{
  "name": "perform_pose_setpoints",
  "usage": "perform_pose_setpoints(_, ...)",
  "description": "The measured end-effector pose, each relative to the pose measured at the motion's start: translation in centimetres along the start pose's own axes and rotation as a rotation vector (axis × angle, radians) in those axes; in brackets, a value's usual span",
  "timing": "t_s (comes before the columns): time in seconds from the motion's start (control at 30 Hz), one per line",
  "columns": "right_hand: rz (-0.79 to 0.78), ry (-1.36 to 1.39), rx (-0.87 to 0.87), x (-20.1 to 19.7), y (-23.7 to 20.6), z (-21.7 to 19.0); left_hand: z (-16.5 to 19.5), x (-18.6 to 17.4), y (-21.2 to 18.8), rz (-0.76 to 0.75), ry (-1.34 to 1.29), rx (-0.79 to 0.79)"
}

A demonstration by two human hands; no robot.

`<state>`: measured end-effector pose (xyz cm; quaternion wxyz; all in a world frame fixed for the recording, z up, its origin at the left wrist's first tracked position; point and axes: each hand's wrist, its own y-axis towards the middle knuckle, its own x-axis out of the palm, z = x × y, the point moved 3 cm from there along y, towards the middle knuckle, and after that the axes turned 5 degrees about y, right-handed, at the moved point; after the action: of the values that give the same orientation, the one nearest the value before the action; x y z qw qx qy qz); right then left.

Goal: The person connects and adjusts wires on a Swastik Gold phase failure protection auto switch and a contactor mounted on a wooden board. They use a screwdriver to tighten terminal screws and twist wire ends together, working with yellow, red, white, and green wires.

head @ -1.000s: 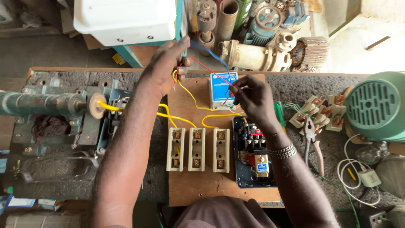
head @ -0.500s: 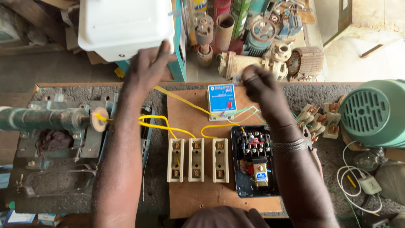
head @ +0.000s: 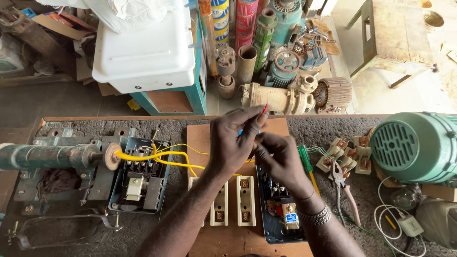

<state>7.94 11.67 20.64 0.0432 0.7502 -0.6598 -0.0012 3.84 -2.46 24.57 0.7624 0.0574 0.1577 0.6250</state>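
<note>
My left hand (head: pixel 235 140) and my right hand (head: pixel 282 161) are pressed together above a wooden board (head: pixel 200 135). Between their fingertips they pinch a thin red wire (head: pixel 265 109), whose tip sticks up past my left fingers. The hands hide most of what lies under them on the board. Yellow wires (head: pixel 164 161) run from the left to under my left hand. Below the hands sit white fuse holders (head: pixel 245 201) and a black contactor (head: pixel 282 212). A metal bracelet circles my right wrist.
An open grey starter box (head: pixel 140 178) and a vise holding a pipe (head: pixel 47 157) lie left. A green-handled screwdriver (head: pixel 304 159), pliers (head: pixel 346 190), terminal blocks and a green motor (head: pixel 414 147) lie right. Pumps (head: pixel 281 97) and a white box (head: pixel 143 47) stand behind.
My hands were spread apart over the board; they have come together at its middle and now pinch the red wire, covering the small blue device.
</note>
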Motion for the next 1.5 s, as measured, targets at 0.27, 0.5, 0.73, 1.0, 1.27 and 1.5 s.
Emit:
perform_pose_setpoints(0.27,0.187,-0.343,-0.445,-2.6,-1.5,-4.8,0.8,-2.2,-1.1,-0.196,0.170,-0.010)
perform_pose_setpoints(0.5,0.134,-0.529,-0.570,-2.1,-1.9,-7.3,2.3,-2.0,-1.7,-0.274,0.256,0.058)
perform_pose_setpoints(0.73,0.168,-0.424,-0.628,-2.3,-2.6,-6.3,3.0,-1.8,-2.7,-0.242,0.278,0.137)
perform_pose_setpoints(1.0,0.438,-0.691,-0.673,-1.8,-4.1,-5.3,4.4,-0.2,-4.4,-0.147,0.263,0.347)
perform_pose_setpoints(1.27,-0.099,0.575,-0.194,-3.4,-3.7,-1.9,4.4,-0.9,-3.9,-0.276,0.143,0.226)
perform_pose_setpoints(1.5,-0.173,0.603,-0.238,-3.7,-3.5,-0.7,4.7,-0.5,-3.7,-0.327,0.142,0.226)
